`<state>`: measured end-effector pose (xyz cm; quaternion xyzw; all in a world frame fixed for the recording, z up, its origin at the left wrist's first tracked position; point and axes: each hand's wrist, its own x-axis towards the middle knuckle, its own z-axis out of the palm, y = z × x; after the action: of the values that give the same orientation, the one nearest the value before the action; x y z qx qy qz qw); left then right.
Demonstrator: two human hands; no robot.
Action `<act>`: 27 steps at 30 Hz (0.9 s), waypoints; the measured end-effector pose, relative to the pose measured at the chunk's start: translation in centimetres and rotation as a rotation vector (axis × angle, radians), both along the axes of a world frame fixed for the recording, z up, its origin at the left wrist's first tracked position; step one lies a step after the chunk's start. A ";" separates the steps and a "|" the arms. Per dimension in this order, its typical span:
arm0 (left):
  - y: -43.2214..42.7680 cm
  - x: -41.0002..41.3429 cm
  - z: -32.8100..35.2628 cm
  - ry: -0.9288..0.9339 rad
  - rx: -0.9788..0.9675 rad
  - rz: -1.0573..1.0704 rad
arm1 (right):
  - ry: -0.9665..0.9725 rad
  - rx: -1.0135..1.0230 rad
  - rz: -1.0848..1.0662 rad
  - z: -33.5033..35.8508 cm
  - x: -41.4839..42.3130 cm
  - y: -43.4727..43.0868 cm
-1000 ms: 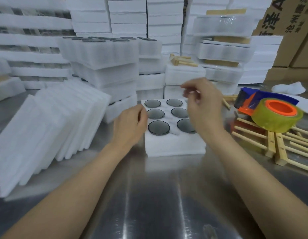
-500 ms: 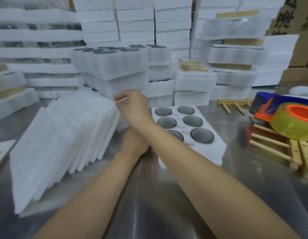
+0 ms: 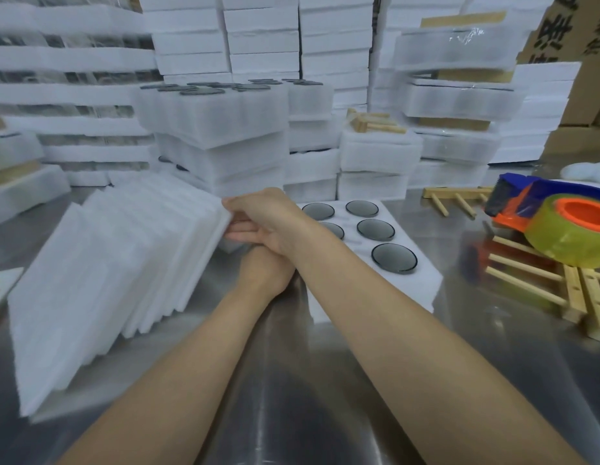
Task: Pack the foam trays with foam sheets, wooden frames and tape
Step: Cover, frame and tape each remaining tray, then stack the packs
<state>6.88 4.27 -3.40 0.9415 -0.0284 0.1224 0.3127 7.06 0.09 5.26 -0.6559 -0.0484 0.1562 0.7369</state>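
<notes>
Currently my right hand [image 3: 270, 218] reaches across and pinches the top corner of the nearest foam sheet [image 3: 201, 250], which leans in a fanned stack on the steel table [image 3: 291, 397]. I judge it feather-light, soft and floppy, so a corner pinch should peel it free. My left hand [image 3: 265, 275] lies under that forearm, fingers hidden, so I cannot tell its grip. Just beside, the foam tray [image 3: 392, 290] holds dark glassy discs [image 3: 394, 256], likely fragile.

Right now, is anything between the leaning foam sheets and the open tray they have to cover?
Only the person's arms: the left hand lies between the foam sheets and the tray, and the forearm of the right hand crosses the tray's near-left corner. Nothing else visible.
</notes>
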 end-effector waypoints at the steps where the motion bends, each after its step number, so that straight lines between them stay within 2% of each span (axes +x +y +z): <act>1: 0.0 -0.3 0.2 -0.051 -0.008 -0.041 | -0.051 -0.008 -0.025 0.0 0.2 0.1; 4: -0.1 -0.2 0.4 -0.145 -0.025 -0.092 | -0.204 -0.042 -0.129 0.2 0.7 0.1; 7: -0.1 -0.3 0.3 -0.127 -0.096 -0.072 | -0.147 0.067 -0.118 0.7 0.7 -0.2; 10: -0.1 -0.3 0.1 -0.067 -0.171 0.066 | -0.078 -0.018 -0.012 0.6 0.9 -0.3; 12: -0.2 -0.1 0.0 -0.040 -0.156 0.029 | -0.058 -0.041 0.002 0.3 0.9 -0.2; 17: 0.0 0.0 0.1 -0.103 -0.040 -0.040 | 0.033 0.168 -0.029 -0.2 1.1 0.2; 23: 0.1 0.2 0.1 -0.142 0.068 -0.098 | 0.022 0.240 -0.053 -0.4 1.2 0.0; 25: 0.0 0.2 0.1 -0.131 0.110 -0.088 | 0.036 0.208 -0.055 -0.2 1.1 0.0; 27: -0.1 0.1 0.0 -0.060 0.092 -0.084 | 0.013 0.064 0.014 -0.3 1.0 -0.1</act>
<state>6.95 4.22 -3.38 0.9488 -0.0829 0.1360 0.2729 8.09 -0.02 5.01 -0.6307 -0.0532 0.1639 0.7567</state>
